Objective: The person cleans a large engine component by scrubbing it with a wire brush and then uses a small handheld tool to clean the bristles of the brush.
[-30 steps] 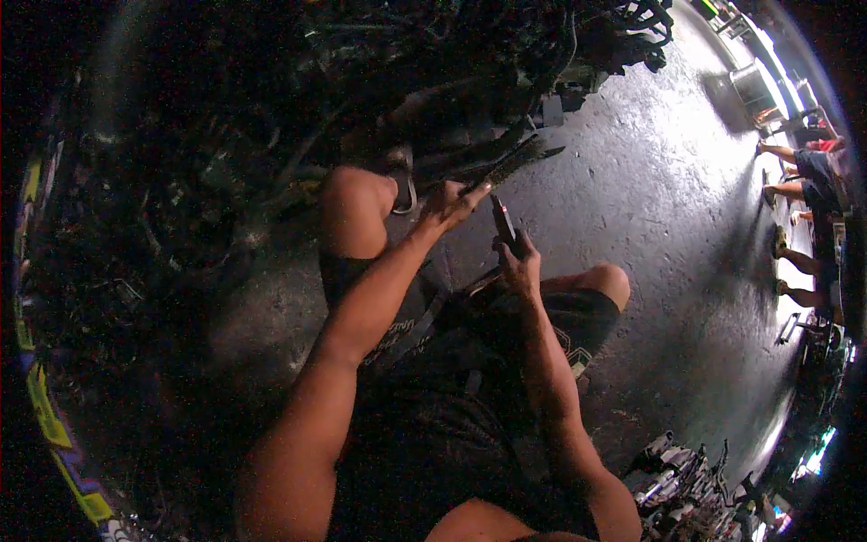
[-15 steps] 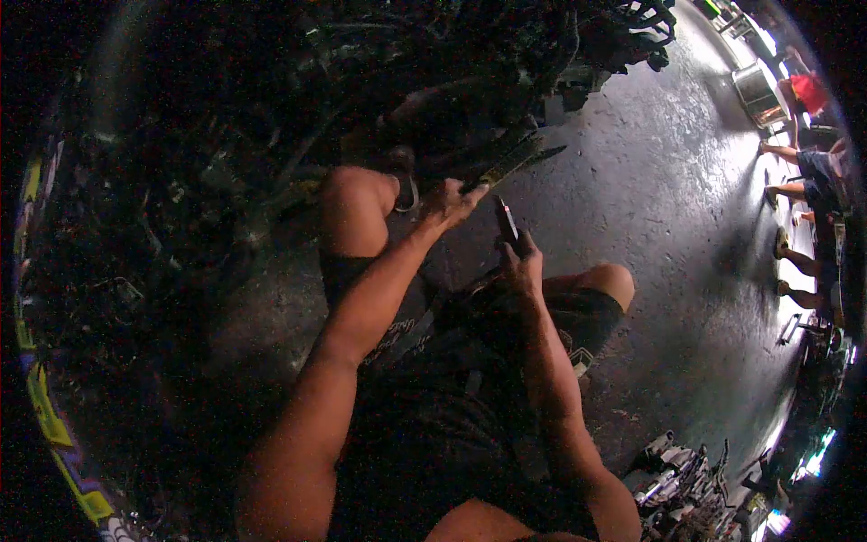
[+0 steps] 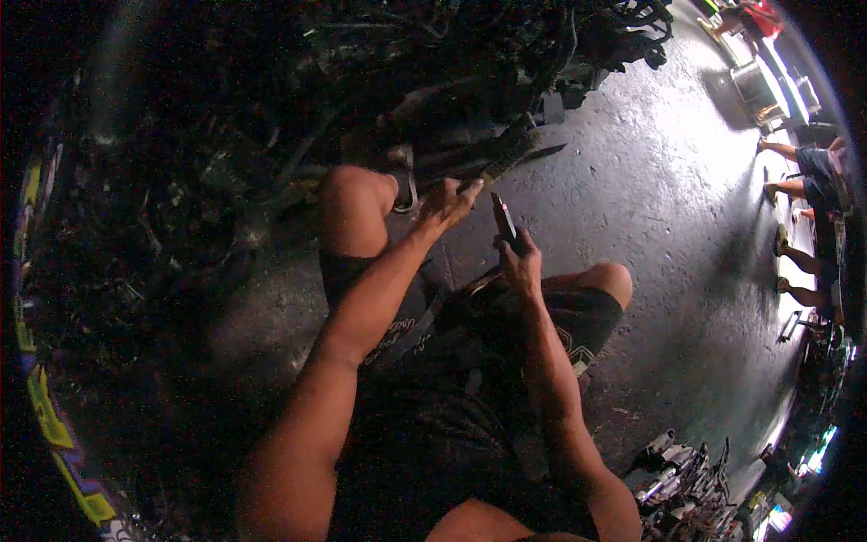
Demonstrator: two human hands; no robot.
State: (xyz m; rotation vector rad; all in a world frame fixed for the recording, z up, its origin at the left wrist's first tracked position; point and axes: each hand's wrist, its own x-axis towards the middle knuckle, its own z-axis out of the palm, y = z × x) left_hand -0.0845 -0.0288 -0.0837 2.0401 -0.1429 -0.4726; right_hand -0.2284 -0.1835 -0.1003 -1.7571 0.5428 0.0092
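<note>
My left hand (image 3: 452, 203) is closed on the near end of a dark, long wiring bundle (image 3: 513, 155), which stretches up and right toward a dark pile. In my right hand (image 3: 520, 256) is a slim cutter knife (image 3: 504, 217), its tip pointing up toward the bundle near my left fingers. A small gap shows between the knife tip and my left hand. The fingers of my right hand are wrapped round the knife's handle.
A big dark heap of tangled wiring (image 3: 226, 163) fills the left and top. More parts lie in a pile (image 3: 682, 479) at the lower right. Other people's legs (image 3: 795, 257) and a metal box (image 3: 757, 90) are at the far right.
My hands have barely moved. The wiring bundle near my left hand has shifted slightly. At the upper right, the person in red has moved up and away.
</note>
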